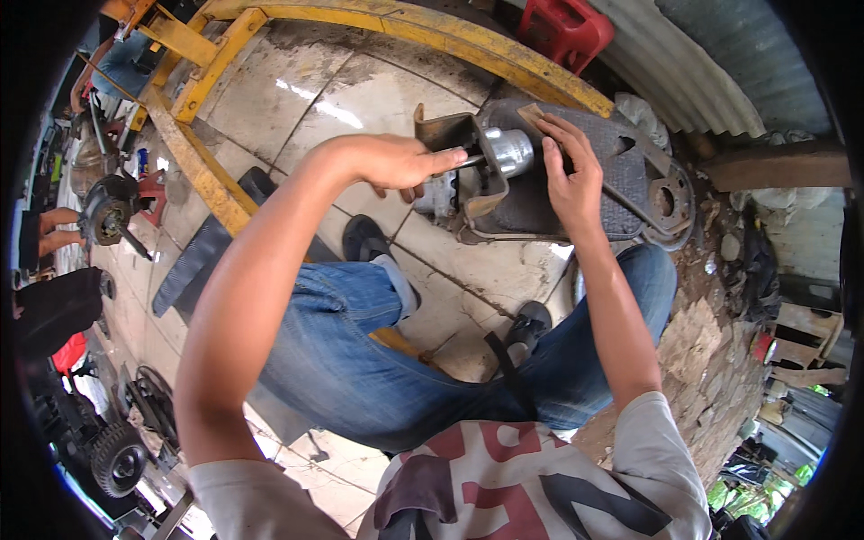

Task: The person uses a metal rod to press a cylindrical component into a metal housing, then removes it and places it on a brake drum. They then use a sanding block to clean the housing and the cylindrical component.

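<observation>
At far left, a black rubber tire (119,459) and a round metal hub (108,211) lie among crowded parts. Next, a yellow steel frame (212,175), its paint scuffed, curves along the left and far sides of the work area, bounding it there. A black ridged mat (193,265) lies on the tiled floor (346,112), whose glossy pale tiles are stained.

Near centre, the left hand (396,166) grasps a slim dark rod (470,162), fingers curled, at the bracket. The bent metal bracket (494,184), brown and worn with angled flanges, is at the left end of a black textured pad (540,211). A bright silver cylinder (513,148), smooth and stepped, projects from the bracket's right face.

The right hand (573,171) is unclenched, fingers extended, beside the cylinder's right end; whether it makes contact cannot be determined. Beyond the pad's far side stands a red plastic stool (567,34). At right, a flat metal plate (668,200) has a round hole; grey corrugated sheets (697,63) form the wall.
</observation>
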### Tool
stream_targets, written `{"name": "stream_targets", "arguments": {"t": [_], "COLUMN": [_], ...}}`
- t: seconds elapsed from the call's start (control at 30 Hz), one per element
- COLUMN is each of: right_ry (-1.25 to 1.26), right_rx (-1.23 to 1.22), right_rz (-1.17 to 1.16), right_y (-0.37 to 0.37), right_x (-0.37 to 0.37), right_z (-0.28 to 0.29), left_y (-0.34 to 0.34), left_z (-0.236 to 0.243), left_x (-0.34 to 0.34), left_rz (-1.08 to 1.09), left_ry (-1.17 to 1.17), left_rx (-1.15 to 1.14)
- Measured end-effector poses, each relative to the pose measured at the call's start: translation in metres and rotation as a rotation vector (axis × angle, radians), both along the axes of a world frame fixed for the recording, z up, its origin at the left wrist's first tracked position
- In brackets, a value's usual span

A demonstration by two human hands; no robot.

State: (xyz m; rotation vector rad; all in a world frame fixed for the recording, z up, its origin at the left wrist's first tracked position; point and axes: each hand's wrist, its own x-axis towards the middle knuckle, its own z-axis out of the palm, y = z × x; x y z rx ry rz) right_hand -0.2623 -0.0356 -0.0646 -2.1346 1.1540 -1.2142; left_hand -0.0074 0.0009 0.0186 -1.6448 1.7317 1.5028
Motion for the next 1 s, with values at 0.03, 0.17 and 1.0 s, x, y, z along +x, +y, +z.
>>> {"name": "stream_targets", "arguments": {"t": [0.03, 0.17, 1.0], "right_ry": [0.001, 0.141, 0.108], "right_rx": [-0.004, -0.092, 0.094], "right_rz": [-0.018, -0.023, -0.037], "right_y": [-0.004, -0.01, -0.008], "right_x": [-0.002, -0.004, 0.004], "right_z": [-0.002, -0.01, -0.001], "left_y": [0.004, 0.023, 0.023], "left_z": [-0.006, -0.04, -0.086], "left_x": [0.003, 0.003, -0.041], "left_rz": [0.066, 0.36, 1.144], "left_ry": [0.052, 0.373, 1.023], "left_rx": [0.023, 0.142, 0.125]}}
